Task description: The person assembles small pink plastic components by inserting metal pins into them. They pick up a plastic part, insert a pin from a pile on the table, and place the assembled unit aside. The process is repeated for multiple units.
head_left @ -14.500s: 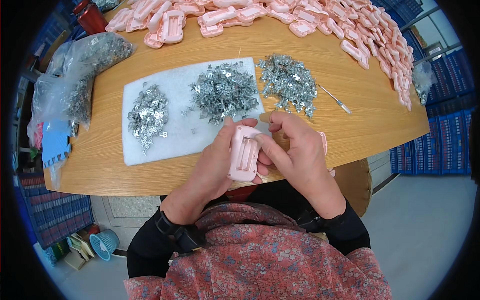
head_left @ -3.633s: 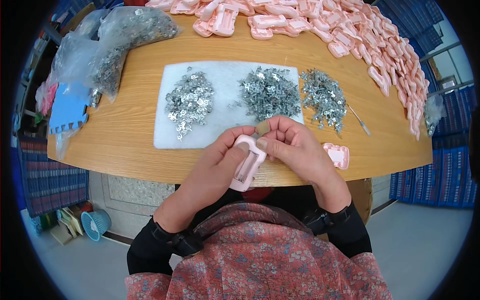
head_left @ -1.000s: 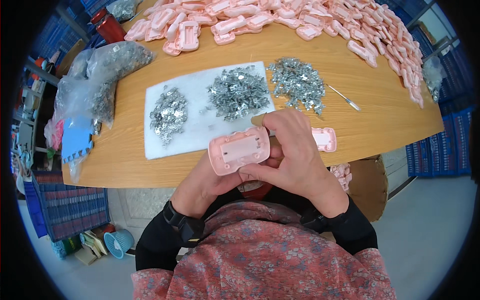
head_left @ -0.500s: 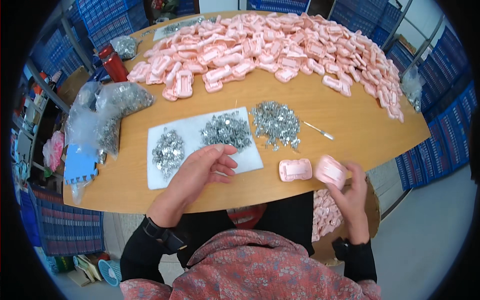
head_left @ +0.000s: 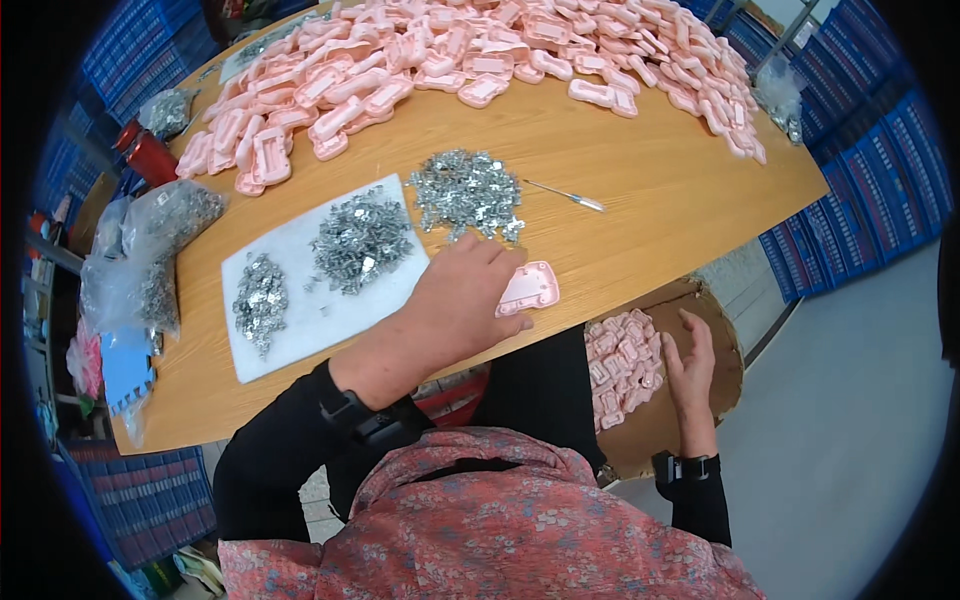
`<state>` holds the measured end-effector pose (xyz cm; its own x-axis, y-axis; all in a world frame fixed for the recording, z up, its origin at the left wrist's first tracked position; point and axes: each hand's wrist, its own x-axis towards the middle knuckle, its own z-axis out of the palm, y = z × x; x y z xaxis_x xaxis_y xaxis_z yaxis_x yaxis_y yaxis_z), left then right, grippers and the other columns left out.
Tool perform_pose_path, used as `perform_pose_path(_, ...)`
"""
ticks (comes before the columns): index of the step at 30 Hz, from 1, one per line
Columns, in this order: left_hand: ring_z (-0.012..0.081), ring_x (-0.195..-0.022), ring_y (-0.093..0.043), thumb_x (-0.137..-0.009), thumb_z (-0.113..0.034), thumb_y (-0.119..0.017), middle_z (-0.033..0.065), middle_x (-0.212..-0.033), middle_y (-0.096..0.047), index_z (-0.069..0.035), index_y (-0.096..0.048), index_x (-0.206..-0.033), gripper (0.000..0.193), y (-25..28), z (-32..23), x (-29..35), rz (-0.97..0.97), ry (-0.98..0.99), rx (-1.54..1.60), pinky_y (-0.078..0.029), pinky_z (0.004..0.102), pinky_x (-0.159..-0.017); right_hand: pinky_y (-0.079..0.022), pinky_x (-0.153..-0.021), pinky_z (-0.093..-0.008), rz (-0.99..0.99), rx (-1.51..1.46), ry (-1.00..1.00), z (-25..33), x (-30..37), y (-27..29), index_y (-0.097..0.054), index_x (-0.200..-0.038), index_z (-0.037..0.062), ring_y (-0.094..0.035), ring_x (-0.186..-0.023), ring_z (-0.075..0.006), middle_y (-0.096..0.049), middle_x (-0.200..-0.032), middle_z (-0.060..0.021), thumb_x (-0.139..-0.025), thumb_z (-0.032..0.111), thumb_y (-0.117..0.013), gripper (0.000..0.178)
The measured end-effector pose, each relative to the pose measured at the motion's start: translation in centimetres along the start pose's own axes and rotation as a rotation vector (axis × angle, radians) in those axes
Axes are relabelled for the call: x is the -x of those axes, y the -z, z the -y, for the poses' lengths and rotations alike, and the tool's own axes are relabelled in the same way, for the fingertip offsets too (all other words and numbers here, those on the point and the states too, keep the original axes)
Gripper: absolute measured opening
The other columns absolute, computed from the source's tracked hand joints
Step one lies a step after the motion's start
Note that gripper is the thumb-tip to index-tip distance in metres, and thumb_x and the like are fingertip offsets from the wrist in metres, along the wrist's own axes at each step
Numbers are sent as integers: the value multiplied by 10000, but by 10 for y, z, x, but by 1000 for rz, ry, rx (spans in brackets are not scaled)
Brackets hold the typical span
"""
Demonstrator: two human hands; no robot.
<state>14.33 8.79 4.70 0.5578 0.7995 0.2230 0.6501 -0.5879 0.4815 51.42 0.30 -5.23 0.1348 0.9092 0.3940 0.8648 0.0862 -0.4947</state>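
A pink plastic casing lies near the table's front edge, its cavity side facing up. My left hand reaches over the casing's left end, thumb on the near side and fingers on the far side, closed around it and covering that end. Off the table at the right, my right hand is over a cardboard box partly filled with pink casings. Its thumb and fingers are apart and nothing shows in them. Just beyond my left hand sits a heap of small silvery metal pieces.
A white foam sheet carries two piles of metal pieces. A slim screwdriver-like tool lies to the right. Many pink casings cover the table's far side. Clear bags of metal parts, a blue foam piece and a red cylinder line the left.
My right hand has moved from the table down over the box, and the casing it held has left it. My left hand has moved right onto the other casing. The view has shifted.
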Motion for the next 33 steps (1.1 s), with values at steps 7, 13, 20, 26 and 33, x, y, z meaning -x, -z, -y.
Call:
perform_pose_path(7, 375, -1018, -555, -744, -192, -762, 190, -1037, -595, 14, -530, -1297, 633, 3, 4, 10, -110, 34, 29, -464, 447, -898, -474, -935, -399, 19, -241, 217, 105, -43, 0, -625, -1124, -7, -600, -1057, -355, -628, -1115, -196, -818, 55, -708, 322)
perform_pose_path(13, 199, -965, -618, -912, -159, -535, 108, -1108, -622, -21, -487, -1391, 501, 39, 28, 67, 11, 398, 664, -497, 342, -812, -513, -835, -405, 220, -317, 474, 176, -84, -23, -615, -994, -11, -631, -952, -362, -653, -1007, -185, -802, 79, -741, 247)
perform_pose_path(20, 144, -746, -597, -992, -281, -453, 56, -995, -585, -78, -407, -1466, 518, 74, 52, 95, -71, 604, 1356, -495, 288, -676, -508, -747, -433, 504, -257, 679, 268, -143, -75, -642, -957, 39, -630, -871, -352, -654, -940, -145, -867, 142, -672, 140)
perform_pose_path(26, 186, -740, -600, -1051, -468, -364, 96, -975, -594, -110, -275, -1547, 618, 83, 85, 109, -569, 396, 1607, -484, 333, -652, -516, -719, -408, 561, -203, 608, 302, -198, -134, -654, -972, 35, -649, -793, -326, -665, -872, -153, -873, 117, -639, 129)
perform_pose_path(33, 266, -718, -625, -1073, -403, -264, 182, -993, -614, -182, -273, -1545, 521, 91, 105, 114, -754, 266, 1818, -504, 362, -608, -502, -671, -290, 677, -185, 537, 328, -220, -170, -649, -999, 11, -617, -704, -145, -663, -794, -79, -864, 57, -664, 143)
